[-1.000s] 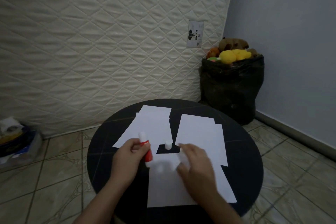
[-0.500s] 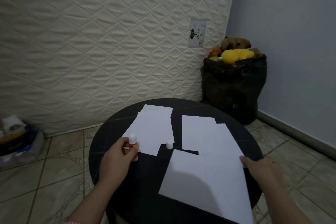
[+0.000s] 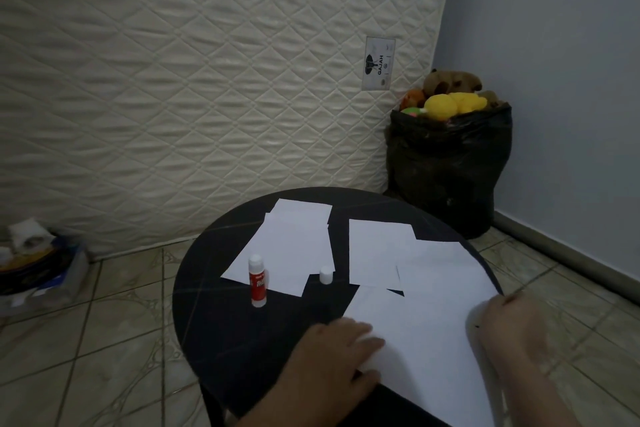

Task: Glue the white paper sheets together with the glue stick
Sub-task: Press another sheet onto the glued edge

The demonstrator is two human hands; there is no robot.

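Black round table [image 3: 214, 315]; quilted mattress [image 3: 173, 97]

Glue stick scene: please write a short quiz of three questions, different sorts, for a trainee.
1. True or false: the glue stick stands upright with its cap off.
2. Which hand is on the near sheet's left edge?
A. left hand
B. right hand
C. neither
3. Fill in: the cap stands to the ____ of the glue stick on the round table.

Key
1. True: the cap stands apart from it.
2. A: the left hand is at that edge; the right hand is at the sheet's right edge.
3. right
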